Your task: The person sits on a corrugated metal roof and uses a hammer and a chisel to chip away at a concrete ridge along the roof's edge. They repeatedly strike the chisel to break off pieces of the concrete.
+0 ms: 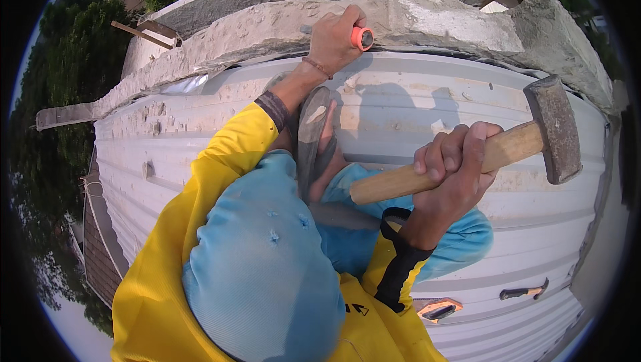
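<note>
My left hand (332,40) is wrapped round a chisel (362,39) with an orange guard. Its struck end faces me, and its tip points left along the rough concrete ledge (267,23). The fingers hide most of the shank. Raised over the roof on the right, my right hand (459,162) grips a club hammer (514,151) by its pale wooden handle. The heavy, worn steel head is up and to the right, well apart from the chisel.
Ribbed metal roofing (267,95) lies below me, with chips of concrete (155,126) scattered on it. A handsaw (438,309) and a claw hammer (524,292) rest at the lower right. My sandalled foot (314,122) is near the ledge. Trees (67,95) stand beyond the left edge.
</note>
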Action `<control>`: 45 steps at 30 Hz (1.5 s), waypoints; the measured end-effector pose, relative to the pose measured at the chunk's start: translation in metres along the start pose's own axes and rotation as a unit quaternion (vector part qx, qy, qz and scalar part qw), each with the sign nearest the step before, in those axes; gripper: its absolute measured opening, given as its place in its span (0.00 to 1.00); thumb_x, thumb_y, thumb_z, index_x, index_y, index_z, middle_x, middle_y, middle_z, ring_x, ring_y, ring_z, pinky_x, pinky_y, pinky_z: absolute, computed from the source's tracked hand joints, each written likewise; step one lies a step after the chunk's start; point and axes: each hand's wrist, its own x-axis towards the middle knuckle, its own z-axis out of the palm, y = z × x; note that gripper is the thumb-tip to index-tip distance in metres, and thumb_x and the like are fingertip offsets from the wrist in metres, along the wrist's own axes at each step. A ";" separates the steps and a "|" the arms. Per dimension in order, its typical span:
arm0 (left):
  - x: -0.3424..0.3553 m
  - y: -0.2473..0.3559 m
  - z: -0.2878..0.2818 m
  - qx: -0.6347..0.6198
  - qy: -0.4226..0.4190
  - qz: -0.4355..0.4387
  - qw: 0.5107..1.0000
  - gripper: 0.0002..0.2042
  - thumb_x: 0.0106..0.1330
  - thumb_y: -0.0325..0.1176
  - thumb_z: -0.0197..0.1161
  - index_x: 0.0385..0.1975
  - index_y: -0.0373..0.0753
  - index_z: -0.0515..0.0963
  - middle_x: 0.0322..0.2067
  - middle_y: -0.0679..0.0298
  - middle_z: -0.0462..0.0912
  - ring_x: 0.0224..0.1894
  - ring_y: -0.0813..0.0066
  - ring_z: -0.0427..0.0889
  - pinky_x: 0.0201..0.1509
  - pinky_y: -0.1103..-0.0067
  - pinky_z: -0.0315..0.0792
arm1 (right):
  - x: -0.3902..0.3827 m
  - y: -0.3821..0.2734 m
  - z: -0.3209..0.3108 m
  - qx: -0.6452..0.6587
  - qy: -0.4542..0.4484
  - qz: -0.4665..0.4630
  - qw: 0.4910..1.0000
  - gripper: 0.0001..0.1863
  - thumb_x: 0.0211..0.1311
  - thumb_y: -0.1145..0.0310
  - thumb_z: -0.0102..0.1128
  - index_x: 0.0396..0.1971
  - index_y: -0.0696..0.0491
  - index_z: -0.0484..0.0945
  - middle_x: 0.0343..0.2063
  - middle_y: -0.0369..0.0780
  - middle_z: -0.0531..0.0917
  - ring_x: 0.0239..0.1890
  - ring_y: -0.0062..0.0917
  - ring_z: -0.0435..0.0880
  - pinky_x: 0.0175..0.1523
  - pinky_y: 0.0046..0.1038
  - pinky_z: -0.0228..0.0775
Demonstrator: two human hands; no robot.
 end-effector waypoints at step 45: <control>0.012 -0.007 0.010 0.031 -0.018 -0.042 0.998 0.15 0.50 0.29 0.70 0.35 0.45 0.70 0.24 0.62 0.80 0.27 0.53 0.82 0.32 0.65 0.74 | 0.026 0.062 0.029 0.039 0.047 -0.001 0.998 0.07 0.67 0.73 0.55 0.30 0.53 0.67 0.13 0.31 0.65 0.11 0.16 0.66 0.18 0.25 0.63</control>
